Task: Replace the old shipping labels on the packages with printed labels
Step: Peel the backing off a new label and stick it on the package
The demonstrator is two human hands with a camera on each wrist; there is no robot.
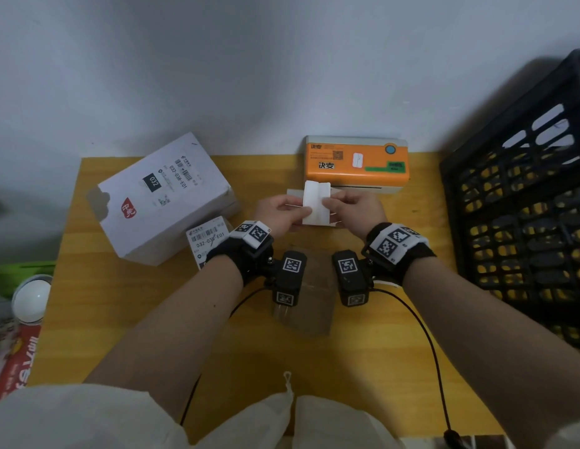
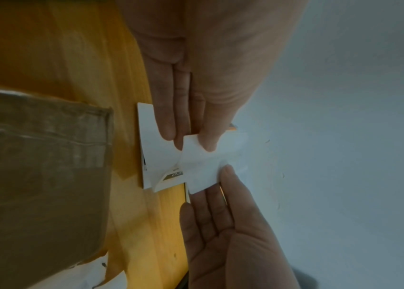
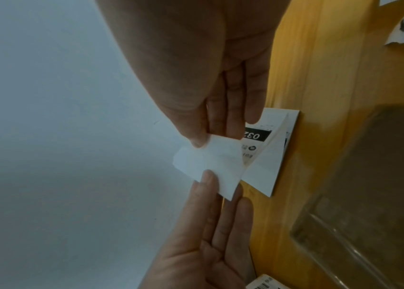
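Observation:
Both hands hold a white label sheet [image 1: 316, 205] above the table, just in front of the orange label printer [image 1: 356, 163]. My left hand [image 1: 298, 210] pinches its left edge between thumb and fingers [image 2: 193, 144]. My right hand [image 1: 329, 204] pinches the right edge [image 3: 214, 138]. The right wrist view shows a black "032" block [image 3: 255, 135] on the underside, where two white layers have come apart. Below lies a white label stack [image 3: 282, 148]. A white box [image 1: 165, 202] carries a printed label [image 1: 175, 176]. Under my wrists is a brown taped package [image 1: 311, 296].
A loose barcode label [image 1: 207, 238] lies beside the white box. A black plastic crate [image 1: 525, 205] stands along the right side of the wooden table [image 1: 120, 319]. Off the table's left edge are a white round object [image 1: 31, 299] and a red packet [image 1: 13, 361].

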